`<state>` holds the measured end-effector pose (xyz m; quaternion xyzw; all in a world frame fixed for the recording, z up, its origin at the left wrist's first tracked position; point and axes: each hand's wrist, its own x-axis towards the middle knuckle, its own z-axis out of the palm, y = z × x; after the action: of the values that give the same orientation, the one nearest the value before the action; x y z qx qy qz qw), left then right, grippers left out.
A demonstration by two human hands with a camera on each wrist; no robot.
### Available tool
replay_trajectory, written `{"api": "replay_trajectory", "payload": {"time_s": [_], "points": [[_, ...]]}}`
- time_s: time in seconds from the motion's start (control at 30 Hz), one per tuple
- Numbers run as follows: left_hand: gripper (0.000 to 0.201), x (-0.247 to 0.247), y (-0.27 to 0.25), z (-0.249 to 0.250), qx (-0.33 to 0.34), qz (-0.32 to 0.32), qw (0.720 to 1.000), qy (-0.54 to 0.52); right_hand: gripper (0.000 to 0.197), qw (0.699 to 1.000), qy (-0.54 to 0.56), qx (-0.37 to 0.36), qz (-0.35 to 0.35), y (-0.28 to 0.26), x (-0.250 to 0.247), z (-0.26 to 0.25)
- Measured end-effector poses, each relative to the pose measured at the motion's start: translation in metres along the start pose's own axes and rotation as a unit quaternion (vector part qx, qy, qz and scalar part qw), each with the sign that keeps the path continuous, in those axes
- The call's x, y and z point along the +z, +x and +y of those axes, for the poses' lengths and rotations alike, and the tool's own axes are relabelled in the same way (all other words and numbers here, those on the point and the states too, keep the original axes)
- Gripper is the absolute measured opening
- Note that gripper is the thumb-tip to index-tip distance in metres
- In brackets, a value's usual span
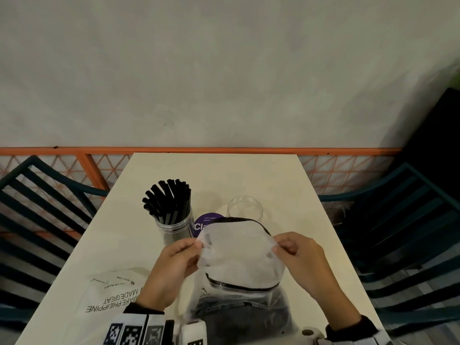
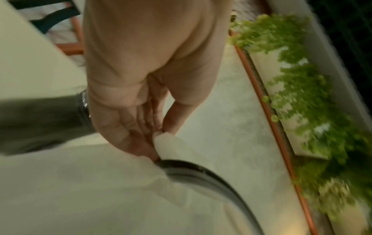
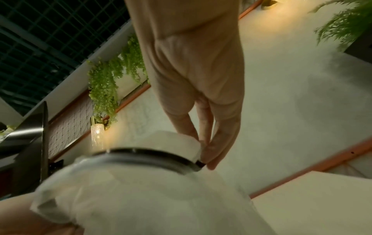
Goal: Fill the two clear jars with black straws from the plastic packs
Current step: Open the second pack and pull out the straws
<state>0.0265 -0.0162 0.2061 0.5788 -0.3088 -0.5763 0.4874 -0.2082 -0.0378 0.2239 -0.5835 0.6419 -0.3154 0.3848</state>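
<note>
A frosted plastic pack (image 1: 239, 255) with a black zip rim is held upright over the table's near part, its mouth spread wide. My left hand (image 1: 196, 245) pinches the mouth's left edge (image 2: 167, 143); my right hand (image 1: 276, 246) pinches the right edge (image 3: 198, 152). A dark mass shows low in the pack. Behind it to the left stands a clear jar (image 1: 174, 225) filled with black straws (image 1: 169, 200). An empty clear jar (image 1: 245, 207) stands behind the pack, a little right.
A flat white bag with printed lettering (image 1: 112, 292) lies at the near left of the cream table (image 1: 224, 170). A purple round lid (image 1: 206, 224) lies between the jars. Dark slatted chairs (image 1: 37, 207) flank the table; a wall with an orange rail (image 1: 224, 150) is behind.
</note>
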Motion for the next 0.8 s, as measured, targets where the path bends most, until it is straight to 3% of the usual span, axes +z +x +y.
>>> {"api": "replay_trajectory", "payload": {"time_s": [0.1,0.17,0.27,0.3,0.37,0.43,0.5,0.53,0.6,0.67,0.73,0.8], "points": [[0.013,0.000,-0.002,0.000,-0.061,-0.074,0.987,-0.132,0.013,0.984,0.132,0.101,-0.064,0.005,0.006,0.006],[0.026,-0.003,-0.001,-0.001,-0.106,-0.095,0.967,-0.213,0.021,0.931,0.289,0.190,-0.117,0.008,0.002,0.007],[0.049,-0.009,0.000,0.001,-0.148,-0.096,0.951,-0.254,0.027,0.826,0.468,0.286,-0.130,0.017,-0.014,0.011],[0.064,-0.013,0.001,-0.001,-0.152,-0.090,0.946,-0.273,0.026,0.804,0.497,0.298,-0.134,0.019,-0.018,0.013],[0.080,-0.015,0.002,-0.001,-0.149,-0.080,0.933,-0.318,0.019,0.789,0.516,0.297,-0.152,0.022,-0.022,0.017],[0.070,-0.012,0.002,-0.001,-0.149,-0.069,0.927,-0.336,0.026,0.783,0.541,0.266,-0.156,0.021,-0.021,0.019],[0.031,-0.007,0.001,-0.001,-0.152,-0.063,0.931,-0.325,0.035,0.771,0.564,0.257,-0.149,0.019,-0.020,0.020],[0.014,-0.004,0.001,0.001,-0.148,-0.057,0.934,-0.321,0.028,0.774,0.565,0.249,-0.141,0.019,-0.020,0.021],[0.020,-0.005,0.000,0.002,-0.106,-0.058,0.951,-0.286,0.025,0.804,0.541,0.218,-0.117,0.020,-0.022,0.022],[0.022,-0.005,-0.004,0.005,-0.043,-0.074,0.970,-0.229,0.027,0.865,0.472,0.152,-0.078,0.019,-0.023,0.021],[0.039,-0.003,-0.006,0.005,0.004,-0.071,0.988,-0.140,0.022,0.922,0.372,0.093,-0.048,0.014,-0.022,0.017],[0.033,0.004,-0.009,0.005,0.051,-0.038,0.996,-0.063,0.012,0.959,0.276,0.052,-0.039,0.010,-0.018,0.013]]}}
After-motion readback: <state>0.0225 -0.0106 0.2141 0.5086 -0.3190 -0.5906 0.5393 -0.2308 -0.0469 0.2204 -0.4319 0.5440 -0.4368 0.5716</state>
